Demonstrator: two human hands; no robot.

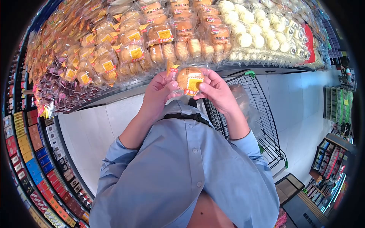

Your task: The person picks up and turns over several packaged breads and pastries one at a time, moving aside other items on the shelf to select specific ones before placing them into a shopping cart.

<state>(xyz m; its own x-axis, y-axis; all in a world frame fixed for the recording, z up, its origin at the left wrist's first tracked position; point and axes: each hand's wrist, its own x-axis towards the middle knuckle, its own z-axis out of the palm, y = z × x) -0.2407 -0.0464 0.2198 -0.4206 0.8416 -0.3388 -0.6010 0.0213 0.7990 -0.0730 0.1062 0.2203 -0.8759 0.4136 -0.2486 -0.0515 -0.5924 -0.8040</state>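
Observation:
A round golden bun in a clear wrapper with a yellow and red label (187, 80) is held up between both hands, just in front of the display's edge. My left hand (161, 89) pinches the wrapper's left side, thumb on the front. On the right side, my right hand (216, 91) grips it with the thumb against the label. Behind it, similar wrapped buns (133, 53) and packs of ridged golden bread (181, 49) lie in rows on the display.
Pale wrapped buns (243, 38) fill the display's right part. A black wire shopping cart (266, 110) with green corners and a clear plastic bag stands at my right. Shelves of colourful boxes (36, 167) line the left; more shelves (329, 155) stand far right.

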